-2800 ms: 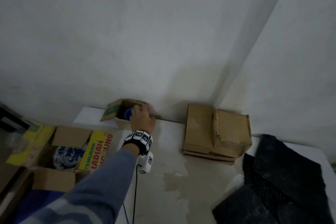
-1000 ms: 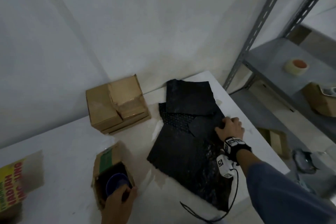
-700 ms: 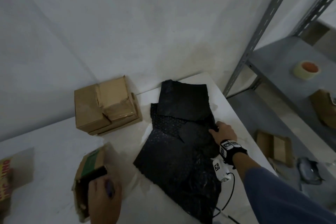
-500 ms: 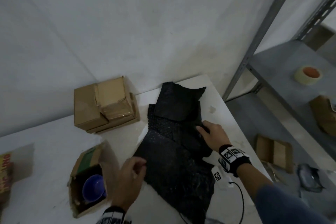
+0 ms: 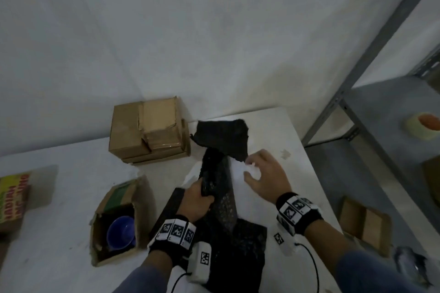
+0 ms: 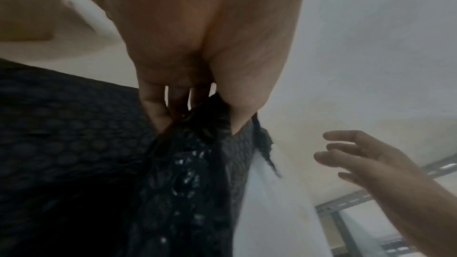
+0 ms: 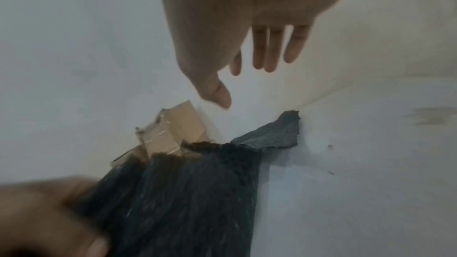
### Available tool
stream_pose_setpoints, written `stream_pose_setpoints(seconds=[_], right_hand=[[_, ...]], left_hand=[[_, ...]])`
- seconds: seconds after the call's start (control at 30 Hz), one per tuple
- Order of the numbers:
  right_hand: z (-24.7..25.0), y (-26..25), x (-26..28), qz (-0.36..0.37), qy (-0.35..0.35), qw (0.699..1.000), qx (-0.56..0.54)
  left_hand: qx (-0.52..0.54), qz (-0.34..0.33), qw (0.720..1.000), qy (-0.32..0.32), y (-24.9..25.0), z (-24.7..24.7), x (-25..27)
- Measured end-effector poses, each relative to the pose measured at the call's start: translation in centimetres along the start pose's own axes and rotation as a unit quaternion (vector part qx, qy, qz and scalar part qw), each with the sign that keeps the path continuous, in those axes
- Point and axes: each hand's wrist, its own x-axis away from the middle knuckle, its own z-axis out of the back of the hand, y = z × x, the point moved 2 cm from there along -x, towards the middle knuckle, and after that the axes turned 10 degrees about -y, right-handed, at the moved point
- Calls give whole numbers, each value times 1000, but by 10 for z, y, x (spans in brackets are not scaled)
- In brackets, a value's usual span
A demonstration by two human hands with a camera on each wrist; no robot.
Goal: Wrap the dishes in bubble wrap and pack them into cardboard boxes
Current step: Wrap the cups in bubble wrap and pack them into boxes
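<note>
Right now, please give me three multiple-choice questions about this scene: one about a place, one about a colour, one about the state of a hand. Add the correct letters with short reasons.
1. Where is the bowl?
A. on the metal shelf
B. inside the open cardboard box
C. on top of the stack of closed boxes

2. What colour is the bubble wrap?
A. black
B. yellow
C. white

3. What is the right hand doing?
A. gripping the bowl
B. pinching the tape roll
C. hovering open, holding nothing

Answers:
1 B: the head view shows it down between the box walls.
2 A: every sheet on the table looks black.
3 C: its fingers are spread, while the left hand grips the wrap.
</note>
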Motion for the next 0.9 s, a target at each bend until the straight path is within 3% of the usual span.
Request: stream_pose_setpoints(seconds=[0.1,0.2,0.3,0.37,0.5,0.67,0.9], right_hand=[[-13,21,-32,-85,-34,995,47],[-35,31,-62,-94,-113,985,90],[-60,49,-86,-105,-243,945,190],[-76,58,-93,-106,-288,923,232],[-81,59,-105,-83,-212,954,194],[-42,36,-112,-22,-25,998,58],[-14,-10,-83,80,-8,997,9]], left_hand=[[-15,74,997,1,-38,5,0],[-30,127,991,26,-65,10,1],[-2,168,984,56,-83,12,-1],[9,169,983,74,-90,12,-1],[51,151,983,87,-90,10,-3],[120,124,981,87,-71,3,-20],[280,64,955,70,-5,-18,-51]])
